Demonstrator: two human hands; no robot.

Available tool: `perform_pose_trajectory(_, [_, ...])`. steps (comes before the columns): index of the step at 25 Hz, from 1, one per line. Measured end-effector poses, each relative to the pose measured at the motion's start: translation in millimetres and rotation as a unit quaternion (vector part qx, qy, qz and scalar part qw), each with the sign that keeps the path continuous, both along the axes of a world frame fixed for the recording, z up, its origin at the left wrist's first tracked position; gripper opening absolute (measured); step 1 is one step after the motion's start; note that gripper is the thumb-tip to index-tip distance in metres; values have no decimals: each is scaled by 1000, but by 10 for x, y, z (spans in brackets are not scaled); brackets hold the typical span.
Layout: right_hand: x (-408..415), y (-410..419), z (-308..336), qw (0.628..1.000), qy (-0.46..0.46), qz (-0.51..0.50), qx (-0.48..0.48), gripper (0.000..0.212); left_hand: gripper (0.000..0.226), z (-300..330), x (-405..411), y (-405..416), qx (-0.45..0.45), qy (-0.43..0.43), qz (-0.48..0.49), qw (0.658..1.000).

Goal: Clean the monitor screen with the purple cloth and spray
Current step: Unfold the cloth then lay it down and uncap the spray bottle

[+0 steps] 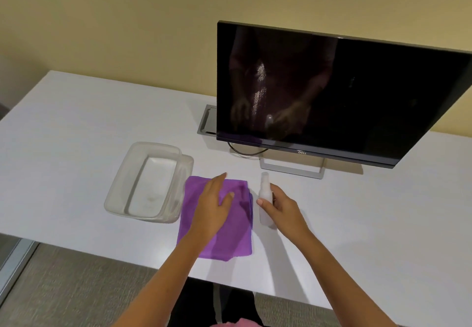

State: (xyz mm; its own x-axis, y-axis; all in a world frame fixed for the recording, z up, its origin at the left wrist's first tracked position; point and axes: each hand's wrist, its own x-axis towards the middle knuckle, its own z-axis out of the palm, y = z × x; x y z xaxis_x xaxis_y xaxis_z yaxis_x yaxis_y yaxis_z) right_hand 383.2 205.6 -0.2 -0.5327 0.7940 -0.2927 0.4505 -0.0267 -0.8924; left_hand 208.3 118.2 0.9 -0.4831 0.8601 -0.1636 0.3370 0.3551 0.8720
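Observation:
A folded purple cloth (237,232) lies flat on the white table (76,147), near its front edge. My left hand (213,206) rests on the cloth with straight fingers. Just right of the cloth stands a small translucent spray bottle (264,193), upright. My right hand (283,207) grips the bottle, thumb in front and fingers behind. The black monitor (344,96) stands at the back right on a silver stand; its screen is dark and shows speckled marks left of centre.
A clear plastic container (150,181) sits left of the cloth, touching its edge. A metal cable hatch (208,122) is set into the table behind the monitor's left side, with a black cable below the screen. The table's front edge runs close under my forearms.

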Motion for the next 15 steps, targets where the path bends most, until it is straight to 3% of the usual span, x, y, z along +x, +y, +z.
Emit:
perform_pose_trajectory(2, [67, -46, 127, 998, 14, 57, -15, 28, 49, 215, 79, 117, 33, -24, -102, 994])
perform_pose_trajectory(5, [155, -102, 255, 996, -3, 84, -8, 21, 41, 420, 126, 247, 35, 32, -241, 969])
perform_pose_trajectory(10, [279, -127, 399, 986, -67, 122, 88, 14, 17, 549, 119, 353, 1, 137, -362, 922])
perform_pose_trajectory(13, [344, -102, 446, 979, -96, 140, 113, 20, 21, 587, 197, 391, 0, 275, -425, 863])
perform_pose_trajectory(15, [393, -60, 475, 984, -86, 130, 87, 18, 28, 612, 252, 417, 35, 300, -420, 856])
